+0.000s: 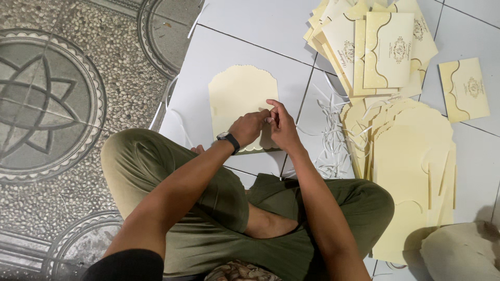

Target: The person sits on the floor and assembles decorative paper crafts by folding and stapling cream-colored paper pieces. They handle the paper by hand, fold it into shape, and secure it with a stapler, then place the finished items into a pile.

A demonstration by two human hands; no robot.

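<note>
1. Hands meet over the cream card (237,96) lying flat on the white tile floor (260,31), just ahead of my crossed legs (208,208).
2. Left hand (249,127), watch (228,140) on the wrist, fingers curled, pinching at the card's right edge.
3. Right hand (283,127) fingertips pressed together at the same spot; I cannot tell what they pinch.
4. No containers; loose white strips (330,138), flat card stack (411,171) and finished envelopes (383,47) sit to my right.
</note>
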